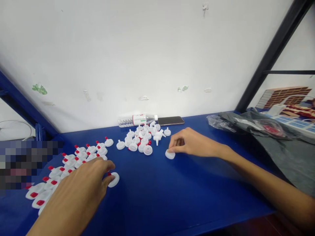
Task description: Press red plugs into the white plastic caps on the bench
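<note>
My left hand is closed, thumb and fingers pinching the red tip of a round white plastic cap above the blue table. To its left and under it, rows of white caps with red tips lie close together, partly hidden by the hand. At the centre right, my right hand pinches another white plastic cap by its top, close to the table surface; its stem is hidden by the fingers. Between the hands and farther back sits a loose pile of white caps, with some small red pieces among them.
A clear plastic bottle lies behind the pile, beside a dark phone. Grey fabric and clear plastic wrap cover the right side. The white wall rises at the back, with metal posts left and right.
</note>
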A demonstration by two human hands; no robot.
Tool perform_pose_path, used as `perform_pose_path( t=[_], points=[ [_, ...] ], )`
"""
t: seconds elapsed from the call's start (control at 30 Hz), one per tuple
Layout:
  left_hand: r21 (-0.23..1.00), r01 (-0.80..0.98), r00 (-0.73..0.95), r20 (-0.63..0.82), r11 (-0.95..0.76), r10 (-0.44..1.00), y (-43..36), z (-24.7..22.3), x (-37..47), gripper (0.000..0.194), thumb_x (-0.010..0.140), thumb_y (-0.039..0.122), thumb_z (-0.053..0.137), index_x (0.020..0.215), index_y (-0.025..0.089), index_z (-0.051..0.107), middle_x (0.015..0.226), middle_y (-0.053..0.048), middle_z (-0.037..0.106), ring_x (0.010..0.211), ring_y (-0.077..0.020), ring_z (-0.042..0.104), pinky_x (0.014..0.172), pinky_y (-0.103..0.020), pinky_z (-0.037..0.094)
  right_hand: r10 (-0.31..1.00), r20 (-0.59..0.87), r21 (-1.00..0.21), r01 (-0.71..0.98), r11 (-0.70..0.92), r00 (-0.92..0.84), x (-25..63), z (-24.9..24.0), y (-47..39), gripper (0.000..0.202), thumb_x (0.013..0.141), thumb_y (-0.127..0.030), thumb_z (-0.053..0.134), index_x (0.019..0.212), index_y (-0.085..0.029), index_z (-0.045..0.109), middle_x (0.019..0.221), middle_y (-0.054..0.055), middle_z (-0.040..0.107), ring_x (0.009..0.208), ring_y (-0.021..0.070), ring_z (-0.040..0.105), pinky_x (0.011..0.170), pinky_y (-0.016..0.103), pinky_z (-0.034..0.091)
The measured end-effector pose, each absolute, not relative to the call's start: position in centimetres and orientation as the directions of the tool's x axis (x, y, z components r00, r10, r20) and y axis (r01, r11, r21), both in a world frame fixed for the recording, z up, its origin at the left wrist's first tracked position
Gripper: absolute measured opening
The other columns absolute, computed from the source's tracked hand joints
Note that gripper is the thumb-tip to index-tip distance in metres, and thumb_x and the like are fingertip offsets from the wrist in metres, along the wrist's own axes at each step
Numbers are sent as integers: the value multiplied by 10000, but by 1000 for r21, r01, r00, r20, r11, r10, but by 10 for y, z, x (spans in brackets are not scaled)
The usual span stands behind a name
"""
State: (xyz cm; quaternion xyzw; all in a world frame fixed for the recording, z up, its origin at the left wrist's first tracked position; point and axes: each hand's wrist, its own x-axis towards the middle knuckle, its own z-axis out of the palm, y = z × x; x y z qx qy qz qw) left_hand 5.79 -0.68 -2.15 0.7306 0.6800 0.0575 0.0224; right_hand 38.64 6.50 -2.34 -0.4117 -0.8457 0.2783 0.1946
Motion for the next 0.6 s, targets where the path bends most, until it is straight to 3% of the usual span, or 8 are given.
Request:
perform_pose_path(
  t=[0.07, 0.13, 0.2, 0.27, 0.37, 0.43, 0.5, 0.6],
  points=[
    [19, 996, 85, 86, -87, 993, -10, -21, 64, 340, 897, 361, 546, 1144, 219, 733, 1182, -142, 731, 1065, -386, 681, 904, -497, 503, 792, 99, -661, 555, 505, -602, 378, -27, 59, 150, 902, -348, 735, 858, -224, 808, 722, -16, 733, 626, 125, 614, 543, 237, 399],
    [18, 993, 114, 156, -118, 981, -14, -22, 80, 413, 919, 435, 556, 1248, 225, 691, 1301, -141, 677, 1147, -380, 649, 975, -501, 489, 779, 118, -690, 513, 511, -616, 371, -31, 54, 148, 901, -353, 739, 882, -227, 813, 716, -17, 728, 623, 125, 612, 534, 235, 391],
    [125, 976, 157, 170, -180, 973, -18, -26, 103, 483, 925, 540, 562, 1306, 260, 660, 1324, -122, 661, 1163, -354, 642, 978, -477, 497, 765, 143, -718, 466, 516, -628, 364, -34, 48, 173, 906, -380, 737, 899, -225, 815, 741, -13, 742, 630, 126, 615, 532, 236, 387],
    [246, 940, 220, 90, -236, 971, -18, -33, 129, 531, 911, 525, 610, 1363, 249, 619, 1242, -119, 689, 1055, -316, 680, 907, -434, 523, 757, 154, -752, 421, 507, -636, 358, -35, 42, 226, 904, -430, 736, 889, -217, 811, 786, -5, 764, 653, 132, 632, 547, 241, 399],
    [354, 890, 317, -27, -287, 948, -14, -43, 157, 243, 945, 315, 587, 1130, 229, 719, 1073, -81, 724, 953, -261, 691, 845, -377, 508, 720, 109, -829, 337, 446, -685, 355, -33, 39, 278, 884, -481, 746, 930, -213, 801, 864, 8, 792, 763, 170, 707, 645, 245, 483],
    [371, 888, 307, -40, -271, 951, -11, -45, 161, 201, 948, 262, 568, 1064, 224, 729, 1049, -71, 729, 949, -261, 692, 840, -379, 494, 718, 93, -841, 332, 427, -689, 361, -30, 44, 294, 895, -482, 731, 1023, -223, 785, 886, 10, 797, 808, 188, 735, 694, 254, 516],
    [348, 906, 265, -22, -241, 964, -9, -43, 158, 227, 941, 271, 581, 1115, 225, 720, 1089, -70, 730, 996, -280, 690, 873, -401, 485, 783, 141, -761, 439, 477, -605, 375, -25, 55, 291, 932, -479, 682, 1067, -237, 770, 892, 12, 794, 788, 186, 732, 684, 257, 510],
    [292, 937, 211, -30, -193, 977, -9, -35, 149, 266, 943, 311, 577, 1163, 240, 709, 1115, -68, 730, 1029, -300, 689, 874, -422, 485, 892, 211, -473, 757, 451, -400, 408, -19, 75, 240, 906, -451, 707, 989, -234, 771, 902, 33, 783, 802, 210, 720, 699, 280, 490]
  ],
)
